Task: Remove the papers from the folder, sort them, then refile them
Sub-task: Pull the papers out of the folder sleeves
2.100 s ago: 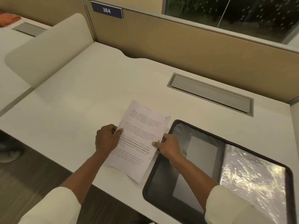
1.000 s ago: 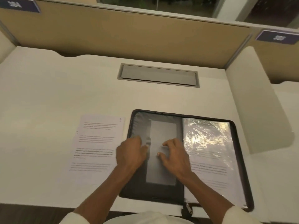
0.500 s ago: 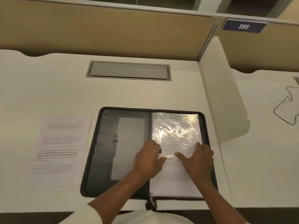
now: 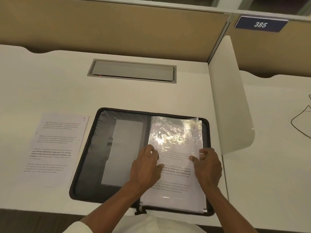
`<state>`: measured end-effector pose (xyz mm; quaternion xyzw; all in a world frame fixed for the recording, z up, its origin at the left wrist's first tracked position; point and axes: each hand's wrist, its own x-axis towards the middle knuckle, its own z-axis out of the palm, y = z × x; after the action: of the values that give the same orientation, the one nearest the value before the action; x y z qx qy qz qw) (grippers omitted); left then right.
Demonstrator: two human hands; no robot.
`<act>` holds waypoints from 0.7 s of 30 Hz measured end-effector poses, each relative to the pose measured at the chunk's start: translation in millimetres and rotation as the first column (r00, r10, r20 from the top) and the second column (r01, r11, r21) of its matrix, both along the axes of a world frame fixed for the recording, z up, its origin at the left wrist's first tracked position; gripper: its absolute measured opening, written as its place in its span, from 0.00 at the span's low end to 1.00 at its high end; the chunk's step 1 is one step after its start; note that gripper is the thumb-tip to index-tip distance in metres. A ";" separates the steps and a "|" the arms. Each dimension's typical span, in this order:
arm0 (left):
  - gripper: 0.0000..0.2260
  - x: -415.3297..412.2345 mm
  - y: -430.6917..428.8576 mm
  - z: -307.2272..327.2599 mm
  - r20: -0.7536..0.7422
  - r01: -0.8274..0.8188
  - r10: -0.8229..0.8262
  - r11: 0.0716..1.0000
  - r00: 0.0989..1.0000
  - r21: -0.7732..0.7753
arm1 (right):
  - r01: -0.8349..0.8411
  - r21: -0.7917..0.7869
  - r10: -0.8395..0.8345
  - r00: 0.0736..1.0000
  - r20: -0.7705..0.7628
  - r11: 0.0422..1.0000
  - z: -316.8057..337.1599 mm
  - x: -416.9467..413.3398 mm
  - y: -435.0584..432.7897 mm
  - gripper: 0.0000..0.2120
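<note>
Folder [image 4: 94, 148], one, open; one loose sheet [image 4: 57, 148] beside; left hand [image 4: 146, 167] flat on sleeves [image 4: 175, 132], right hand [image 4: 207, 167] pinching them.

Sheet [image 4: 55, 148] near left edge of desk [image 4: 50, 81]: print showing too small to read. Sleeve [image 4: 175, 133]: glare masking upper lines; left hand [image 4: 146, 167], right hand [image 4: 207, 165] covering line ends. Cable [image 4: 301, 121]: running off picture's right edge.

White desk [image 4: 50, 84] with open black folder [image 4: 94, 158] and loose printed sheet [image 4: 55, 148] just beside.
</note>
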<state>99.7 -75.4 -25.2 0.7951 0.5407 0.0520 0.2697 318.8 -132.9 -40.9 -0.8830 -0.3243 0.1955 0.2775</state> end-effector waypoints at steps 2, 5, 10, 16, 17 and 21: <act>0.15 4.2 1.1 1.8 -0.020 -0.007 0.007 1.000 1.000 0.000 | -0.008 0.023 0.008 1.000 -0.015 1.000 3.0 4.3 0.9 0.16; 0.16 8.7 2.9 4.7 -0.060 -0.009 0.009 1.000 0.998 -0.007 | -0.062 0.044 0.060 0.997 0.047 0.997 2.6 2.8 -2.7 0.14; 0.19 16.4 2.0 6.6 -0.098 -0.014 0.012 1.000 0.995 -0.019 | -0.197 0.058 0.178 0.956 0.235 0.979 6.8 4.1 -7.7 0.12; 0.26 33.7 -3.1 24.9 -0.032 -0.159 0.157 0.984 0.987 -0.079 | -0.384 0.156 0.283 0.851 0.442 0.910 12.5 2.2 -14.0 0.08; 0.27 37.7 -4.9 30.4 0.009 -0.182 0.184 0.978 0.983 -0.100 | -0.404 0.168 0.297 0.845 0.444 0.899 14.4 -0.6 -14.1 0.07; 0.31 49.3 -8.5 51.2 0.148 -0.241 0.271 0.951 0.951 -0.192 | -0.518 0.307 0.396 0.836 0.379 0.798 23.7 -25.5 -17.4 0.07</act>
<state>149.0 -83.9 26.0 0.6843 0.6167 0.1083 0.3738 293.3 -150.3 -17.2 -0.7204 -0.6004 0.0529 0.3430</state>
